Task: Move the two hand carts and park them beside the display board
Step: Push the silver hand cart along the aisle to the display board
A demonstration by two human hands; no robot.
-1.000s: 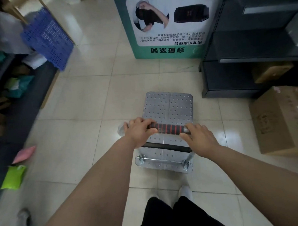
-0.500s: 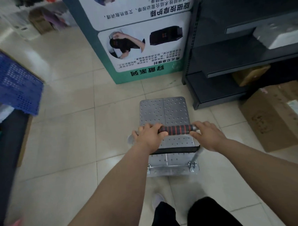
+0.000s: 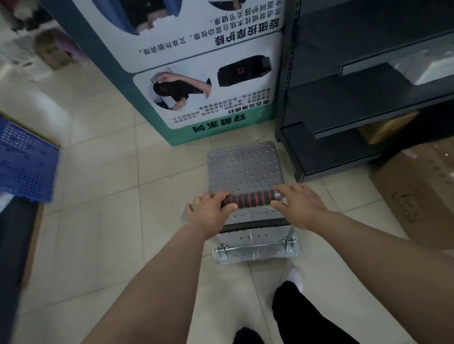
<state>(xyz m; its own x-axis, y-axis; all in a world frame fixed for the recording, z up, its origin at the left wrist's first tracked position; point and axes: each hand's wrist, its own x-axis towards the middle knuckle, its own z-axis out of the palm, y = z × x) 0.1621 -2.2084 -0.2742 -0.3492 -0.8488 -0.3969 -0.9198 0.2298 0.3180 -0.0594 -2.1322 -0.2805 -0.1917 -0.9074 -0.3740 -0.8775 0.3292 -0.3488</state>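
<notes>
One hand cart (image 3: pixel 244 168) with a grey perforated metal deck stands on the tiled floor straight ahead of me. Its handle (image 3: pixel 253 198) has a black grip with red rings. My left hand (image 3: pixel 209 214) is closed around the handle's left end, and my right hand (image 3: pixel 299 203) grips the right end. The cart's front edge lies just short of the base of the green-and-white display board (image 3: pixel 203 76), which shows printed pictures and upside-down text. Only this one cart is in view.
Dark metal shelving (image 3: pixel 361 108) stands right of the cart, almost touching it. A brown cardboard box (image 3: pixel 429 189) sits on the floor at far right. A blue perforated crate (image 3: pixel 14 160) leans at the left. My legs and a white shoe (image 3: pixel 294 275) are below.
The cart has rolled forward with both hands on its handle. The display board and the shelving have come much closer, and the blue crate has slid to the left edge.
</notes>
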